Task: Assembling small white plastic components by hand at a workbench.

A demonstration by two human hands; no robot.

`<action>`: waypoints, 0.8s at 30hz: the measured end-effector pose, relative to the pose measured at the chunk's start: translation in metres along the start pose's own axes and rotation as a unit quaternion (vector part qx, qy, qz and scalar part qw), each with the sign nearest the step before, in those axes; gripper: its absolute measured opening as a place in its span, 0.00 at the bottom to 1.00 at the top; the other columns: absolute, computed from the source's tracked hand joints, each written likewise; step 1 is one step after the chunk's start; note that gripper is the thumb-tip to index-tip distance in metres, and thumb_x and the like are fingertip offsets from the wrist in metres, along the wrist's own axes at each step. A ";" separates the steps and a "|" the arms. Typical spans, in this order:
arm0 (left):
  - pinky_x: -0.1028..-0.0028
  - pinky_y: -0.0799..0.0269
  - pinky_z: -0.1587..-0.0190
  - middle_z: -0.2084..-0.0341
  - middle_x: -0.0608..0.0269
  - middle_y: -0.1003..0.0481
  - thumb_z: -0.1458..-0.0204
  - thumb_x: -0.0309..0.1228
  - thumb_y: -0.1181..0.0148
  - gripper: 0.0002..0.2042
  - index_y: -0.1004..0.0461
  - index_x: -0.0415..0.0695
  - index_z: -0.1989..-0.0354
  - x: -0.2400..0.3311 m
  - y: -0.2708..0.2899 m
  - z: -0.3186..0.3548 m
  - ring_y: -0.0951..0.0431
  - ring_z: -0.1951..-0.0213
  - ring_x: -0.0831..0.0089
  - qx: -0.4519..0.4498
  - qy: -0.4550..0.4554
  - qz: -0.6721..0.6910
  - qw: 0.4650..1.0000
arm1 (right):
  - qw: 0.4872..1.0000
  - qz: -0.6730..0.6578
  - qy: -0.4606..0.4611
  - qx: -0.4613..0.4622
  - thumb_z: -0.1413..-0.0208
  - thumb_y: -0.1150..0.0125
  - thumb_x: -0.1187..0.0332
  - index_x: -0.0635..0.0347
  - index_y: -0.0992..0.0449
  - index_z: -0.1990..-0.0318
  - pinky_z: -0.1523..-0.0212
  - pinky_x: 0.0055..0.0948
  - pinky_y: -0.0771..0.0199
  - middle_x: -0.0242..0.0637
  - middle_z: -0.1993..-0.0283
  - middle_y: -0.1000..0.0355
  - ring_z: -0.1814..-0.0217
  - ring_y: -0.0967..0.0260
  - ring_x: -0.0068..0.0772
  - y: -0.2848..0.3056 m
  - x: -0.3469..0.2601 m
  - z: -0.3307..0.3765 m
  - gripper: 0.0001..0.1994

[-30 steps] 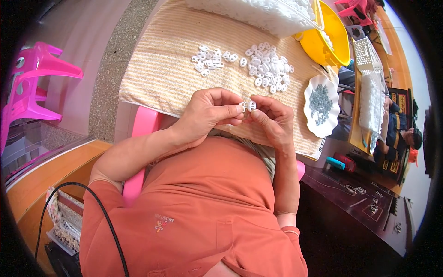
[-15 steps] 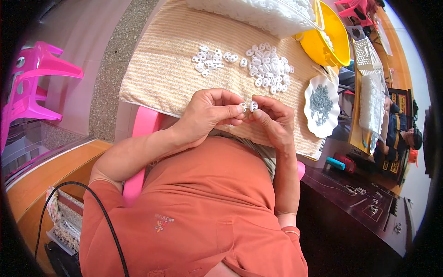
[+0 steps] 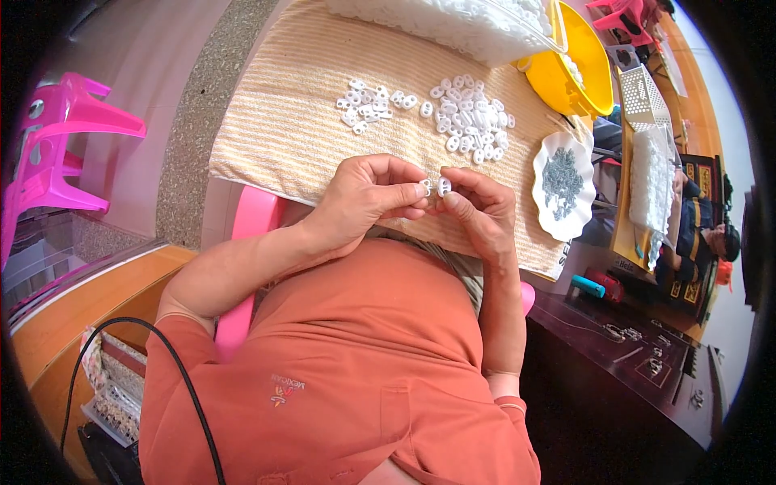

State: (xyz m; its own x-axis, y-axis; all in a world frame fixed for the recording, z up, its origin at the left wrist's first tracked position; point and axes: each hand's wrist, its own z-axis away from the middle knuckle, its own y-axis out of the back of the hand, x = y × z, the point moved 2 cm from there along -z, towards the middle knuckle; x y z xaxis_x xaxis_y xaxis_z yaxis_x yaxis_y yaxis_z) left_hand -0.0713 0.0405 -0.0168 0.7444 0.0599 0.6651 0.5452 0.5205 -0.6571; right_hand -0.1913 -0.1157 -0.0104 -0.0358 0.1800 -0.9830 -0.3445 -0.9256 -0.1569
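My left hand (image 3: pixel 373 194) pinches a small white plastic piece with holes (image 3: pixel 428 187) between thumb and fingertips, which partly hide it. Facing it, my right hand (image 3: pixel 483 208) grips a white oval two-hole piece (image 3: pixel 444 187). The two pieces are close together over the table's near edge; whether they touch is too small to tell. Beyond my hands lies a loose pile of white oval two-hole pieces (image 3: pixel 469 121). To its left is a smaller group of white pieces (image 3: pixel 365 105) with holes. A scalloped white dish (image 3: pixel 550 212) at the right holds many small dark grey parts (image 3: pixel 563 179).
A striped towel (image 3: pixel 283 105) covers the table. At its far side stand a clear bin (image 3: pixel 453 40) of white pieces and a yellow basin (image 3: pixel 586 77). Pink stools (image 3: pixel 81 121) are at the left. A black cable (image 3: pixel 182 356) crosses the lower left. Another person (image 3: pixel 695 242) sits far right.
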 end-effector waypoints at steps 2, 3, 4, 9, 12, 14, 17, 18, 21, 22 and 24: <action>0.79 0.21 0.62 0.67 0.60 0.22 0.47 0.23 0.38 0.09 0.26 0.36 0.58 0.000 0.000 0.000 0.21 0.66 0.75 0.001 0.001 0.000 1.000 | 1.000 -0.004 -0.010 0.000 0.44 0.40 0.79 0.69 0.25 0.49 0.57 0.23 0.23 0.35 0.60 0.25 0.59 0.27 0.23 0.000 0.001 0.000 0.14; 0.79 0.22 0.62 0.67 0.60 0.22 0.47 0.23 0.38 0.09 0.26 0.36 0.58 0.000 -0.001 0.000 0.21 0.66 0.76 0.001 0.002 -0.001 1.000 | 1.000 -0.004 -0.010 0.001 0.44 0.40 0.79 0.69 0.25 0.49 0.57 0.23 0.23 0.35 0.60 0.25 0.59 0.27 0.23 0.000 0.000 0.000 0.14; 0.79 0.22 0.61 0.67 0.60 0.22 0.47 0.23 0.38 0.09 0.26 0.36 0.58 0.001 -0.001 0.000 0.21 0.66 0.76 0.001 0.003 -0.002 1.000 | 1.000 0.000 -0.007 -0.003 0.44 0.40 0.79 0.69 0.25 0.49 0.57 0.23 0.23 0.36 0.59 0.25 0.59 0.27 0.23 -0.001 -0.001 0.000 0.14; 0.79 0.22 0.62 0.67 0.61 0.23 0.47 0.23 0.38 0.09 0.26 0.36 0.59 0.001 -0.001 0.001 0.21 0.66 0.76 -0.001 0.004 -0.006 1.000 | 1.000 -0.005 0.001 -0.009 0.44 0.41 0.80 0.69 0.25 0.50 0.57 0.23 0.24 0.36 0.59 0.25 0.58 0.27 0.23 -0.002 -0.001 -0.001 0.14; 0.79 0.22 0.62 0.67 0.61 0.23 0.47 0.23 0.38 0.08 0.25 0.36 0.59 0.001 -0.001 0.000 0.21 0.66 0.77 -0.001 0.005 -0.010 1.000 | 1.000 -0.009 0.007 -0.012 0.44 0.41 0.80 0.69 0.25 0.50 0.57 0.23 0.24 0.36 0.59 0.25 0.58 0.27 0.24 -0.003 -0.002 -0.001 0.13; 0.80 0.22 0.62 0.67 0.61 0.23 0.47 0.23 0.38 0.08 0.25 0.36 0.59 0.002 -0.001 0.001 0.21 0.66 0.77 0.000 0.007 -0.012 1.000 | 1.000 0.000 0.005 -0.013 0.44 0.41 0.80 0.70 0.25 0.50 0.57 0.23 0.25 0.37 0.59 0.25 0.58 0.27 0.24 -0.003 -0.003 -0.001 0.13; 0.80 0.22 0.62 0.67 0.62 0.23 0.47 0.23 0.39 0.08 0.25 0.36 0.59 0.002 -0.002 0.001 0.21 0.67 0.78 -0.002 0.008 -0.017 1.000 | 1.000 0.000 0.002 -0.022 0.43 0.41 0.79 0.70 0.26 0.50 0.57 0.23 0.25 0.37 0.58 0.25 0.58 0.27 0.24 -0.005 -0.003 -0.001 0.13; 0.80 0.22 0.62 0.67 0.62 0.23 0.46 0.23 0.39 0.08 0.25 0.36 0.59 0.002 -0.002 0.001 0.21 0.67 0.78 -0.005 0.006 -0.017 1.000 | 1.000 -0.001 0.002 -0.021 0.43 0.41 0.79 0.70 0.26 0.50 0.57 0.23 0.25 0.37 0.58 0.25 0.58 0.27 0.24 -0.005 -0.003 -0.001 0.13; 0.81 0.22 0.62 0.67 0.62 0.23 0.46 0.23 0.39 0.08 0.25 0.36 0.58 0.002 -0.002 0.000 0.21 0.67 0.78 -0.009 0.003 -0.019 1.000 | 1.000 -0.006 0.006 -0.027 0.43 0.41 0.79 0.71 0.26 0.50 0.56 0.23 0.26 0.37 0.57 0.25 0.57 0.26 0.24 -0.006 -0.003 -0.001 0.13; 0.81 0.23 0.62 0.67 0.62 0.23 0.46 0.23 0.39 0.08 0.25 0.36 0.59 0.002 -0.002 0.000 0.22 0.67 0.79 -0.010 0.003 -0.021 1.000 | 0.999 -0.003 0.013 -0.031 0.43 0.41 0.79 0.71 0.26 0.50 0.56 0.22 0.26 0.38 0.57 0.25 0.57 0.26 0.24 -0.007 -0.003 -0.001 0.13; 0.81 0.23 0.62 0.67 0.62 0.23 0.46 0.23 0.39 0.08 0.25 0.36 0.59 0.002 -0.002 0.000 0.22 0.67 0.79 -0.012 0.002 -0.020 1.000 | 0.999 0.000 0.020 -0.035 0.43 0.41 0.78 0.71 0.26 0.50 0.56 0.22 0.26 0.38 0.57 0.25 0.57 0.26 0.24 -0.007 -0.004 -0.002 0.13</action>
State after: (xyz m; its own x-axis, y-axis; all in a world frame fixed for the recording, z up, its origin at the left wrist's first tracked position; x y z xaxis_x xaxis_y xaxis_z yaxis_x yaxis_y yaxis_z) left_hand -0.0714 0.0394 -0.0139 0.7226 0.0365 0.6903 0.5841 0.5018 -0.6380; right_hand -0.1873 -0.1103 -0.0059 0.0017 0.1676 -0.9859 -0.2783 -0.9468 -0.1615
